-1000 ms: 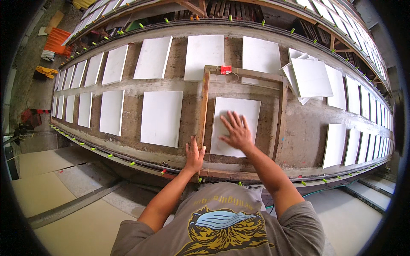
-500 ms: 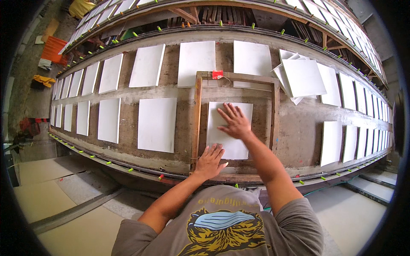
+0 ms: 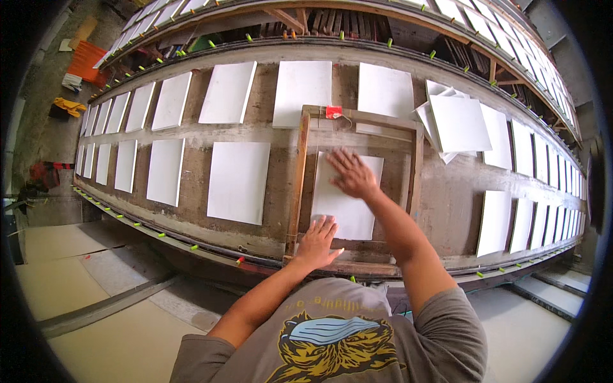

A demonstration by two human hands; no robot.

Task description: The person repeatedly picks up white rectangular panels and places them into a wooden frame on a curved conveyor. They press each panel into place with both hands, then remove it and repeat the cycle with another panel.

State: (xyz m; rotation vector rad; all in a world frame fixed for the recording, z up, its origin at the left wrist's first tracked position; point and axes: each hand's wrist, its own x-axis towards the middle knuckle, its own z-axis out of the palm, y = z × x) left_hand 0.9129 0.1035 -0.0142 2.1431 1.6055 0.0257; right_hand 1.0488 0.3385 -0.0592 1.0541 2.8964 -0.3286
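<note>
A white rectangular sheet [image 3: 348, 214] lies inside a wooden frame [image 3: 295, 185] on a long table in front of me. My right hand [image 3: 354, 175] is open over the sheet's upper part, palm down with fingers spread, slightly smeared by motion. At the sheet's lower left corner, my left hand [image 3: 317, 246] rests with its fingers apart, their tips on the sheet. Whether a thin mesh spans the frame is hard to make out. A red tag [image 3: 333, 112] with a cord sits on the frame's far bar.
More white sheets [image 3: 239, 182] lie in two rows along the stained table [image 3: 440, 191]. Beyond the frame's right corner is a loose fanned pile of sheets [image 3: 458, 122]. Small green pegs [image 3: 194, 247] line the table's edges. A second table with sheets stands behind.
My right hand has slid a little toward the sheet's upper left corner. My left hand stays at the lower left. The whole view has tilted and shifted slightly.
</note>
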